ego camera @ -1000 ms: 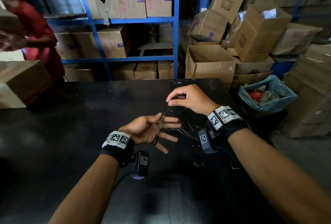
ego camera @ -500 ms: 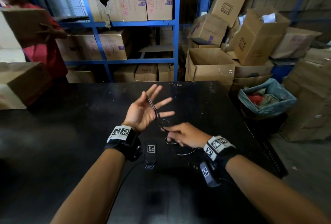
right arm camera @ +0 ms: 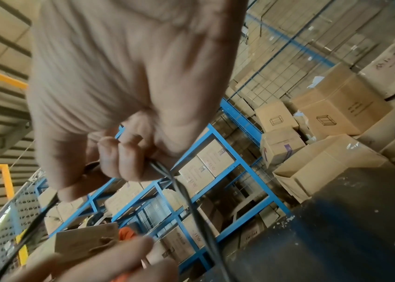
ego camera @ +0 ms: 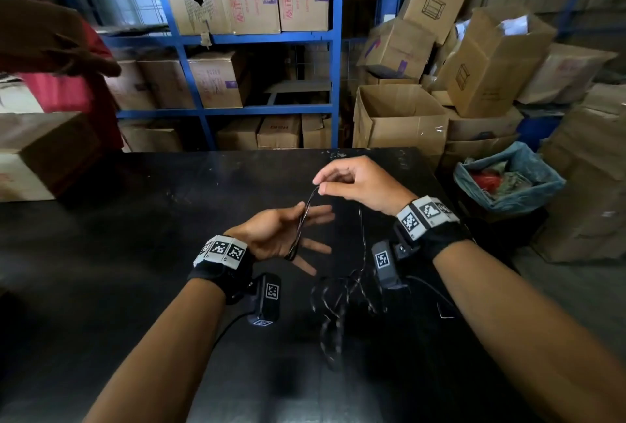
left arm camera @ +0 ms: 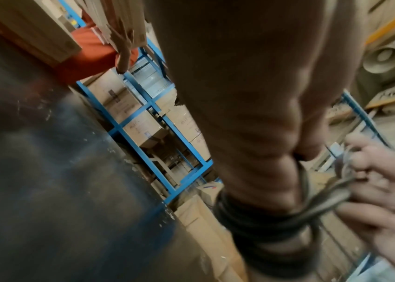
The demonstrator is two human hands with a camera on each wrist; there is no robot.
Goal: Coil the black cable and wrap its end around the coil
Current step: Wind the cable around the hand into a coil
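A thin black cable [ego camera: 302, 223] is looped several times around my left hand [ego camera: 305, 229], which is held palm up above the black table with its fingers straight. The wraps show blurred around that hand in the left wrist view, cable [left arm camera: 263, 225]. My right hand [ego camera: 320, 185] pinches the cable between thumb and forefinger just above and beyond the left fingers. In the right wrist view the cable [right arm camera: 181, 190] runs down from that pinch. The remaining loose cable [ego camera: 338, 304] lies tangled on the table between my wrists.
The black table [ego camera: 135, 253] has a cardboard box [ego camera: 40, 155] at its left edge. A person in red [ego camera: 67, 90] stands there holding a box. Blue shelving [ego camera: 335, 50], stacked cartons and a blue-lined bin [ego camera: 508, 182] stand beyond the far and right edges.
My right hand rose from low near the table to above the left fingers, pulling the cable up over the palm. The left hand dropped from raised to flatter.
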